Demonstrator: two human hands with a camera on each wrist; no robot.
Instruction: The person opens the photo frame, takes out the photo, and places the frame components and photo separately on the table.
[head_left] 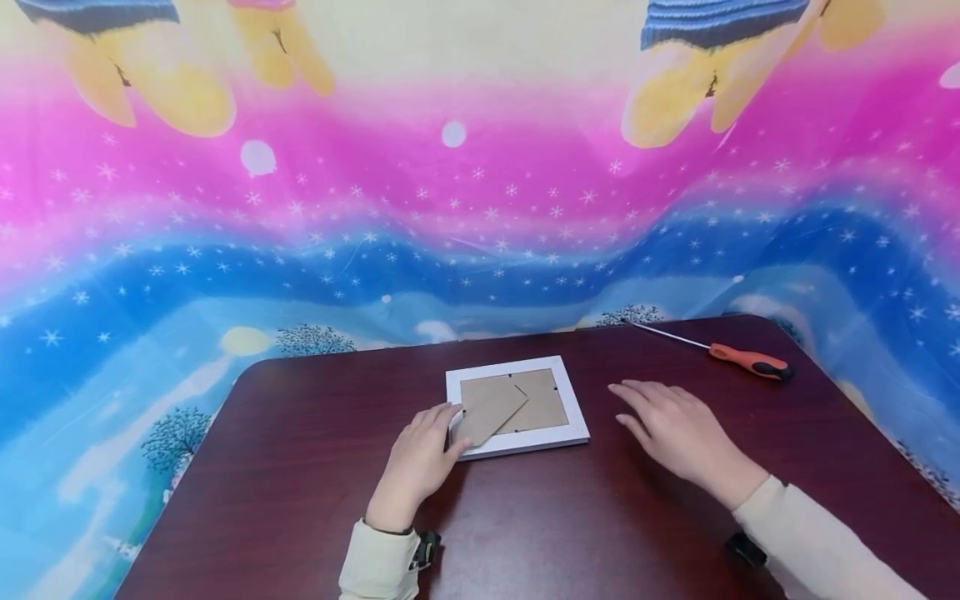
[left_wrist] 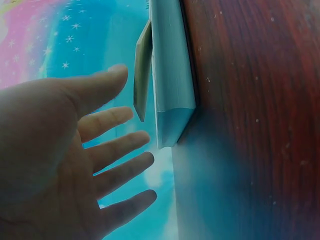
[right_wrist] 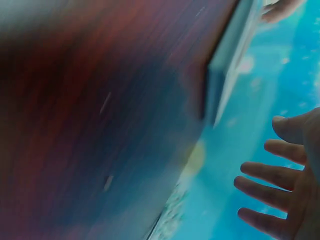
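A white picture frame [head_left: 573, 417] lies face down on the dark wooden table, its brown backing board [head_left: 551, 396] showing. A brown easel-stand flap [head_left: 487, 408] slants across the backing and overhangs the frame's near left corner. My left hand [head_left: 420, 458] hovers at that corner, thumb and fingers spread around the flap's lower end. The left wrist view shows the flap [left_wrist: 143, 75] tilted a little off the frame, with the fingertips just short of it. My right hand [head_left: 678, 433] is held over the table to the right of the frame, fingers extended and holding nothing.
A screwdriver [head_left: 750, 360] with an orange and black handle lies at the table's back right, its shaft pointing to the back edge. Behind the table [head_left: 300, 500] hangs a colourful printed cloth [head_left: 480, 183]. Dark wrist straps [head_left: 426, 550] sit at the sleeves.
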